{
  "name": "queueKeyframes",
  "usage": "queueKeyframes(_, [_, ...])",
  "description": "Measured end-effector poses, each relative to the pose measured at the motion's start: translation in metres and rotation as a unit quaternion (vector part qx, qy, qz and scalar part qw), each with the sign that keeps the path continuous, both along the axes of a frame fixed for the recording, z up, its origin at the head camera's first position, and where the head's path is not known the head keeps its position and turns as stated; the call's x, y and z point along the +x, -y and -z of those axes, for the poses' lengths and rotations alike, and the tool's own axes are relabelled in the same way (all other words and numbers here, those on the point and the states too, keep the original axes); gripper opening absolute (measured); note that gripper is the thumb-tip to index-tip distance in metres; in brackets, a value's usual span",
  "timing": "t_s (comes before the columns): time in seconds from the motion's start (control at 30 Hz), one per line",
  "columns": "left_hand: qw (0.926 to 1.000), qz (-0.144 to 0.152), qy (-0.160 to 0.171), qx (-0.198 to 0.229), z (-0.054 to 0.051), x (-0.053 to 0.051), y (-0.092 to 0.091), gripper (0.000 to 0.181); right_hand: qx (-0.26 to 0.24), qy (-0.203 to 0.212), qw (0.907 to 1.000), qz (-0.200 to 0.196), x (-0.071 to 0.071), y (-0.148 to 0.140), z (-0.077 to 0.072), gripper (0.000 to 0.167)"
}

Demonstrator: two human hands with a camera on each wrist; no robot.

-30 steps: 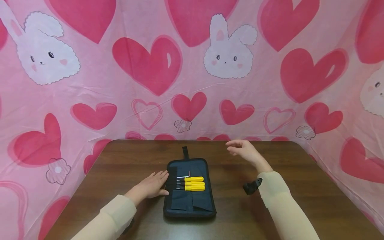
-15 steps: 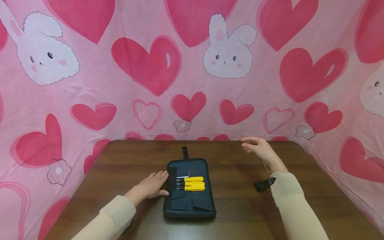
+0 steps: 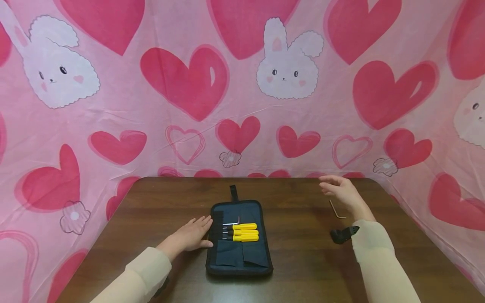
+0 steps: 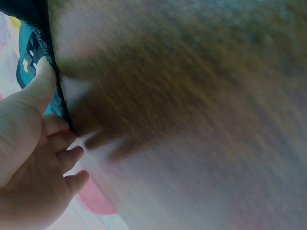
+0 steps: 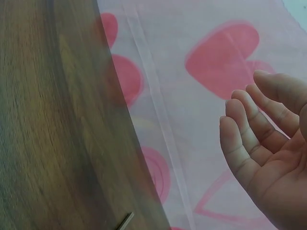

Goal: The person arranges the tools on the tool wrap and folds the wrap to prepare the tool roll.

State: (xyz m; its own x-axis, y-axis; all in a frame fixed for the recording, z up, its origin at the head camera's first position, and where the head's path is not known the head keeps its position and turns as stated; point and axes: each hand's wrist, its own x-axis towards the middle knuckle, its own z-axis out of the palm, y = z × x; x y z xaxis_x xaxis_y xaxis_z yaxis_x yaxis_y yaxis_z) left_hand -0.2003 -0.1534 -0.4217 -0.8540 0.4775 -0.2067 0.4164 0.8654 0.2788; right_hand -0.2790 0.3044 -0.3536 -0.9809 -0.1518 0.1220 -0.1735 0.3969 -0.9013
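Steadying the pouch [image 3: 250,210] from its left, seemingly, left hand [image 3: 192,232] outstretched; lifting the hex key [image 3: 333,209], right of it, needs the empty, relaxed right hand [image 3: 344,192] pinching.

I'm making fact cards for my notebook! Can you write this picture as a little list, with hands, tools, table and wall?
Left hand: touches the left edge of the tool pouch
Right hand: holds nothing
In the pouch: three yellow-handled tools, one silvery L-shaped key
On the table: the pouch, a loose L-shaped key near the right hand
Wall: pink heart-and-bunny cloth
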Motion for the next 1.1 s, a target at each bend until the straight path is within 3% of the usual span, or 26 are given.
queueKeyframes(0.7, [1.0, 0.003, -0.005, 0.001, -0.001, 0.0, 0.0, 0.072, -0.001, 0.022, 0.9981, 0.058, 0.01, -0.04, 0.026, 0.051])
queueKeyframes(1.1, [1.0, 0.001, -0.001, 0.001, -0.001, 0.0, 0.0, 0.072, 0.014, 0.048, 0.9967, 0.064, 0.01, -0.053, 0.05, 0.056])
